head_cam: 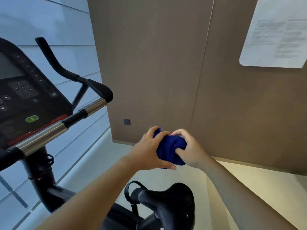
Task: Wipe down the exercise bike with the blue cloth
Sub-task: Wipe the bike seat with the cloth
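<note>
Both hands hold the bunched blue cloth [171, 149] in the air, above the black saddle [174, 203] and right of the exercise bike [41, 130] handlebar. The left hand [147, 150] curls its fingers round it; the right hand [187, 146] pinches its far side.
</note>
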